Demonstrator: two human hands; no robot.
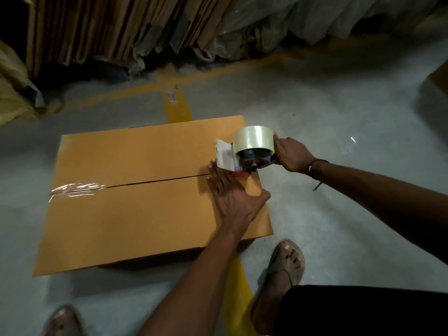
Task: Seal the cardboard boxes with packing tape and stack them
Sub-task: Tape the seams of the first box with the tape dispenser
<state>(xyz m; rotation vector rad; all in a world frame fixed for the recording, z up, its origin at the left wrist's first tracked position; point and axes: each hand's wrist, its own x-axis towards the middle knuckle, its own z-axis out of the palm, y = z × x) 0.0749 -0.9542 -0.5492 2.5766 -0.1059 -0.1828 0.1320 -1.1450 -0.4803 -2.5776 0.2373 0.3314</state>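
Head view: a closed cardboard box (155, 197) sits on the grey floor (339, 117), over a yellow floor line (178, 107). Its two top flaps meet at a centre seam (157, 181), with a short strip of clear tape (77, 189) (shiny, wrinkled) already across the seam's left end. The left hand (232, 195) lies flat on the box's right end, fingers spread and holding nothing. The right hand (292, 154) is wrapped around the handle of a tape dispenser (249, 151), which hovers at the seam's right end. Flattened cartons (101, 27) lean along the floor's far edge.
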